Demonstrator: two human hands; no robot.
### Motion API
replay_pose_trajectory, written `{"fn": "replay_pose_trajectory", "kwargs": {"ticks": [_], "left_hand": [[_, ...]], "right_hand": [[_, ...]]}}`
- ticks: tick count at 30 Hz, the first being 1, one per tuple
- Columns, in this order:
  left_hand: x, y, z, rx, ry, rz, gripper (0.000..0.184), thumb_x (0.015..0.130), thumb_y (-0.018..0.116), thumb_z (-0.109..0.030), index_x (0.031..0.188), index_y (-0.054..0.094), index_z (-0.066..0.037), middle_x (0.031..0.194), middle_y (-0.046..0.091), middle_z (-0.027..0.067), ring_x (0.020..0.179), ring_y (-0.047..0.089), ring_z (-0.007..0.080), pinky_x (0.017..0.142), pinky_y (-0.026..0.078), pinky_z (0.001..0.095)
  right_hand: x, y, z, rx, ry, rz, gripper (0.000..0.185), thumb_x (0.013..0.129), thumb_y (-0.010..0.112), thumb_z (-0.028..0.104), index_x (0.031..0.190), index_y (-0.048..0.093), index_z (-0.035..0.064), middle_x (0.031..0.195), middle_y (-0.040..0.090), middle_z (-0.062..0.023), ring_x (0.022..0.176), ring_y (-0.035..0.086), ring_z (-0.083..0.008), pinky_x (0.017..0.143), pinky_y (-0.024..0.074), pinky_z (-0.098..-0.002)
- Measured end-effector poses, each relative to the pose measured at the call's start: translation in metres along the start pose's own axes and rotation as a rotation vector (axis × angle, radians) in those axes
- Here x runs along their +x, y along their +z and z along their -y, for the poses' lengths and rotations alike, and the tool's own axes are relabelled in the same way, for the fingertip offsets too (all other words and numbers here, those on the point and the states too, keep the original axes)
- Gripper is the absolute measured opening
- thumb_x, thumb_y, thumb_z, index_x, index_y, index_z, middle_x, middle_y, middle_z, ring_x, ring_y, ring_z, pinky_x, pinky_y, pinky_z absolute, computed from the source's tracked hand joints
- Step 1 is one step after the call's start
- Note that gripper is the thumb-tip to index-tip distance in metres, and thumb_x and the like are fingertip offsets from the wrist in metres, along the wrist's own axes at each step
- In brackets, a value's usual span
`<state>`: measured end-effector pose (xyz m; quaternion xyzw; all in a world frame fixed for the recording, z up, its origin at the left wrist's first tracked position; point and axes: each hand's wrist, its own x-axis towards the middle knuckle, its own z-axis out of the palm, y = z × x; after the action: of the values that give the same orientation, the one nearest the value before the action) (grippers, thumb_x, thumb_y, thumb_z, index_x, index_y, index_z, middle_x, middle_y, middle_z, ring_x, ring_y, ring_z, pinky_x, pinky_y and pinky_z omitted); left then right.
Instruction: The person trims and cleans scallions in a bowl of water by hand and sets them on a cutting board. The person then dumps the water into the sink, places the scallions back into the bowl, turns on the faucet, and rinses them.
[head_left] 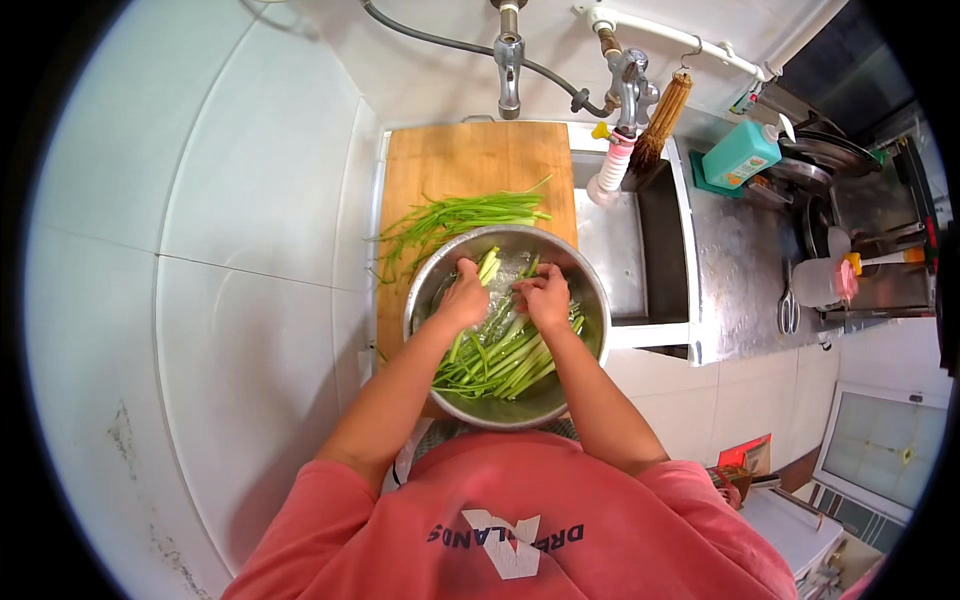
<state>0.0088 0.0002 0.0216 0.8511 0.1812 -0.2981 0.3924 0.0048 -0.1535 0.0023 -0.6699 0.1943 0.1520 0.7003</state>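
Note:
A round metal basin [590, 358] holds water and long green stalks [500, 360], which lie mostly in its lower half. Inside it on the left, my left hand [464, 296] is closed on a few pale green stalks [489, 265]. My right hand [545, 298] is over the water on the basin's right side, fingers bent together around thin green stalks. Behind the basin, a loose bunch of green stalks [480, 211] lies on the wooden board [478, 158] under it.
A metal sink [612, 250] is right of the board, below a tap with a pink-white hose [613, 168]. Another tap [509, 75] hangs above the board. Farther right are a teal bottle [741, 155], scissors [789, 312] and pans [828, 155]. A tiled wall [240, 210] stands left.

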Motion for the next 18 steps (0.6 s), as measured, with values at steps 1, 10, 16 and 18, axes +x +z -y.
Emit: {"fn": "replay_pose_trajectory", "kwargs": {"ticks": [1, 10, 16, 18], "left_hand": [[-0.004, 0.009, 0.001, 0.0, 0.001, 0.0, 0.055, 0.081, 0.051, -0.014, 0.128, 0.026, 0.001, 0.1, 0.055, 0.0284, 0.096, 0.055, 0.0414, 0.087, 0.042, 0.0454], [-0.022, 0.015, 0.01, 0.676, 0.419, -0.174, 0.029, 0.087, 0.047, -0.022, 0.106, 0.037, -0.002, 0.096, 0.06, 0.021, 0.081, 0.06, 0.0379, 0.07, 0.046, 0.0476], [-0.017, 0.016, 0.01, 0.733, 0.469, -0.242, 0.019, 0.085, 0.045, -0.016, 0.098, 0.043, -0.003, 0.082, 0.064, 0.0164, 0.078, 0.063, 0.0336, 0.062, 0.049, 0.0439], [-0.019, 0.021, 0.009, 0.789, 0.472, -0.195, 0.021, 0.085, 0.046, -0.017, 0.1, 0.043, -0.002, 0.082, 0.064, 0.0165, 0.078, 0.063, 0.0332, 0.063, 0.049, 0.0436]], "right_hand": [[-0.002, 0.001, 0.001, -0.057, -0.031, -0.035, 0.036, 0.078, 0.049, -0.005, 0.112, 0.037, -0.0051, 0.085, 0.064, -0.0152, 0.061, 0.061, -0.0186, 0.049, 0.0497, -0.0276], [-0.011, 0.002, 0.001, -0.453, -0.317, -0.317, 0.032, 0.076, 0.057, 0.004, 0.106, 0.046, -0.0023, 0.077, 0.065, -0.0124, 0.067, 0.063, -0.0236, 0.06, 0.0496, -0.0335], [-0.016, -0.004, 0.017, -0.626, -0.108, -0.36, 0.02, 0.074, 0.063, 0.02, 0.083, 0.06, 0.002, 0.076, 0.065, -0.0135, 0.075, 0.063, -0.0308, 0.073, 0.0477, -0.0387], [-0.013, -0.004, 0.015, -0.639, -0.109, -0.378, 0.02, 0.074, 0.063, 0.022, 0.078, 0.061, 0.0025, 0.076, 0.065, -0.0131, 0.074, 0.063, -0.0302, 0.072, 0.0479, -0.0388]]}}
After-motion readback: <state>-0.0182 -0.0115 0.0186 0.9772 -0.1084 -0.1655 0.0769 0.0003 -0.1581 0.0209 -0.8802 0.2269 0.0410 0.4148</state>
